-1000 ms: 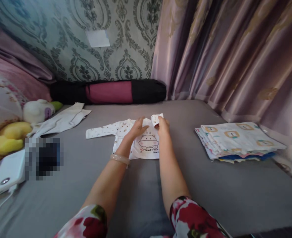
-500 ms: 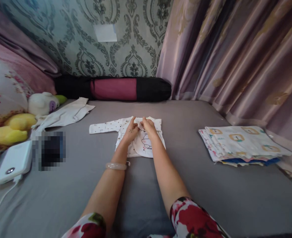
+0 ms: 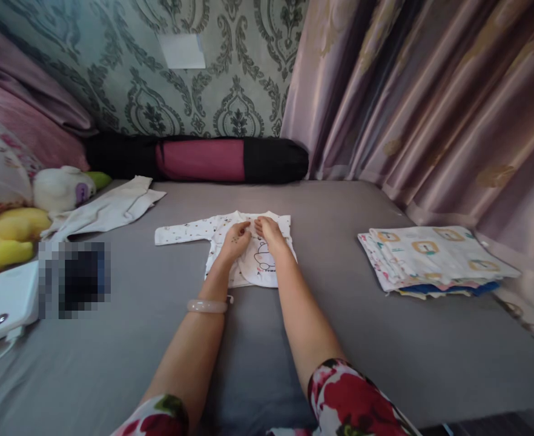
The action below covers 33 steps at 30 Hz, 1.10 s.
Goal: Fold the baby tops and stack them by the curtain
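Observation:
A small white baby top (image 3: 267, 277) with tiny printed specks and a cartoon drawing on its front lies flat in front of me. One sleeve (image 3: 183, 232) stretches out to the left; no sleeve sticks out on the right side. My left hand (image 3: 237, 240) rests over the upper chest, fingers loosely bent and apart, with no cloth visibly gripped. Close beside it, my right hand (image 3: 269, 233) hovers at or touches the neckline area, its fingers stretched and separated. Both hands partly cover the middle of the top.
A folded stack of printed cloths (image 3: 430, 254) lies to the right. At left are a pale garment (image 3: 112, 209), plush toys (image 3: 60, 189), a white power bank (image 3: 10, 300) with a cable and a blurred-out dark object (image 3: 83, 278). A long black-and-maroon bag (image 3: 198, 160) lies along the wall.
My fingers have loosened from the cloth bunched at the neckline, and the top lies flatter there. The view has shifted slightly, so everything sits a little further left.

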Each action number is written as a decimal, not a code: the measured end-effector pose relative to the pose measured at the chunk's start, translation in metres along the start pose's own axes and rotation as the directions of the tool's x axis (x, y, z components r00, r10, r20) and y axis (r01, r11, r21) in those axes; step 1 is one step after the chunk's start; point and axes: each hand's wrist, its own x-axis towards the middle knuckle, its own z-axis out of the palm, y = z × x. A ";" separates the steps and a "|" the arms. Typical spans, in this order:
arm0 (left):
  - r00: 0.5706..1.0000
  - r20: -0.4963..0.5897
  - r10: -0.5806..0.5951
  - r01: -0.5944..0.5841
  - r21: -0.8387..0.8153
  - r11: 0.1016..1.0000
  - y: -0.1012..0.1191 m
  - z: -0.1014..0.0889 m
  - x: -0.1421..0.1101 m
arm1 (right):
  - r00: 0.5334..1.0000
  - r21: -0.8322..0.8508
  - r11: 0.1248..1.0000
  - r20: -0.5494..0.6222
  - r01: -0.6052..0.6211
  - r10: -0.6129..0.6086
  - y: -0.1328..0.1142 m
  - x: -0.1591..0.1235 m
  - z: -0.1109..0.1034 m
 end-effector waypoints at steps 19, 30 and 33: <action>0.999 0.020 -0.044 0.043 0.031 0.999 0.002 -0.003 -0.002 | 0.947 0.111 0.991 -0.320 0.068 -0.029 -0.041 0.013 -0.070; 1.000 0.002 -0.011 0.011 0.030 0.999 -0.005 0.001 0.000 | 0.997 -0.786 0.617 -0.016 0.035 -0.076 -0.032 -0.011 -0.117; 1.000 0.017 0.007 -0.008 0.057 0.998 -0.005 0.001 0.000 | 0.993 -0.799 0.601 -0.044 0.029 -0.105 -0.026 -0.012 -0.113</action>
